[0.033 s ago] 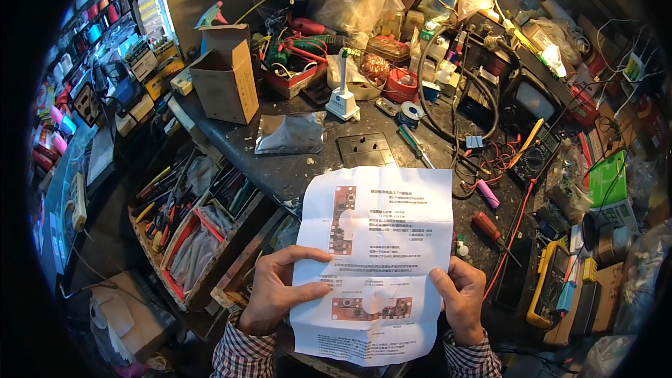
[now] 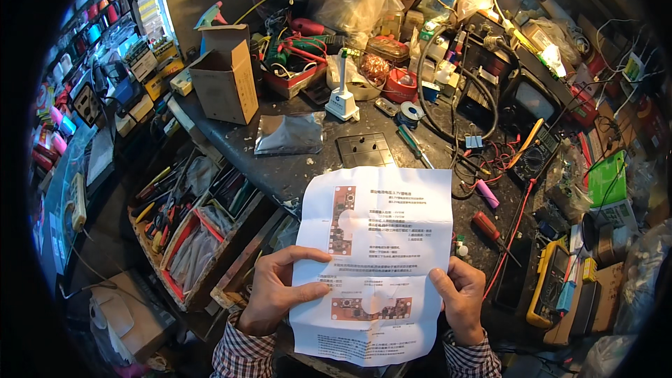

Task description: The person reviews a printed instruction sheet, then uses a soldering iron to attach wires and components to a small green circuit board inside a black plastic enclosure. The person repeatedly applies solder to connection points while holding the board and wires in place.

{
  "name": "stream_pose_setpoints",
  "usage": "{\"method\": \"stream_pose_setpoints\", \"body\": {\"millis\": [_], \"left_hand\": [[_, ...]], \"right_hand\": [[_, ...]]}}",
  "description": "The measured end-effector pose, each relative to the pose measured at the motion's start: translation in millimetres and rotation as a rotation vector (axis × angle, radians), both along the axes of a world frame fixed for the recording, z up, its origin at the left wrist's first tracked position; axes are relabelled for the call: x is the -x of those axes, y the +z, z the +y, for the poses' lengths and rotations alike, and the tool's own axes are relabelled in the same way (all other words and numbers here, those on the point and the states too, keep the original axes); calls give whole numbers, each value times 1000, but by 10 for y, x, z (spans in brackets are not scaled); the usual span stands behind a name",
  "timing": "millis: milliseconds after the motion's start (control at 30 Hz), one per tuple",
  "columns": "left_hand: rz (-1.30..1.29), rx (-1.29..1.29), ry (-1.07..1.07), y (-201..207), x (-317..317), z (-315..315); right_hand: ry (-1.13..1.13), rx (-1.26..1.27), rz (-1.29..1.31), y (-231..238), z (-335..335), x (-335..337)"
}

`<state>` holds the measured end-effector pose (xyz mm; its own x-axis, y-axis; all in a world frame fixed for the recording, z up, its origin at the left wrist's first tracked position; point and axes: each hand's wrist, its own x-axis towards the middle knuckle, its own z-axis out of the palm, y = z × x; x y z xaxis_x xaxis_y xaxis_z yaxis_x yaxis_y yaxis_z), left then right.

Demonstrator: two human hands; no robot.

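Note:
Between my hands I hold up a creased white instruction sheet (image 2: 392, 266), printed with text and two pictures of an orange circuit board. My left hand (image 2: 276, 287) pinches its left edge, with thumb and forefinger lying over the front. At the right edge, my right hand (image 2: 458, 297) grips the paper with the thumb in front and the other fingers curled behind. Just beyond the sheet's top edge lie a dark flat plastic cover (image 2: 365, 149) and a screwdriver (image 2: 415, 145) with a green handle. Part of the bench is hidden by the paper.
A silvery bag (image 2: 290, 133) and an open cardboard box (image 2: 227, 80) sit on the bench (image 2: 245, 157) at the far left. Below its edge, a drawer of tools (image 2: 189, 238) stands. To the right are a red screwdriver (image 2: 488, 227), a yellow multimeter (image 2: 547, 283) and tangled wires.

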<state>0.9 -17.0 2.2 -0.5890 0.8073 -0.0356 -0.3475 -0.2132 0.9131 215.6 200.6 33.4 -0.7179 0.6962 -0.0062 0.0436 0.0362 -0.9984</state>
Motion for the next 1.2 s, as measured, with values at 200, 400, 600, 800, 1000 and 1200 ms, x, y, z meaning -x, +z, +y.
{"method": "stream_pose_setpoints", "body": {"millis": [200, 400, 600, 800, 1000, 1200], "left_hand": [[-6, -20, 5, 14, -4, 7], [-7, -8, 11, 14, -7, 0], [3, -16, 9, -14, -4, -12], [-1, 10, -3, 5, 3, -18], [-14, 36, -14, 56, 3, -22], [-9, 26, -20, 56, 9, -22]], "right_hand": [[0, -5, -1, -6, 0, 2], [6, -9, -10, -11, 12, -9], [6, -23, 10, -42, 20, -5], [6, -39, 14, -44, 19, -1], [-2, -44, 10, -30, 13, -1], [8, -33, 1, -25, 23, -16]]}}
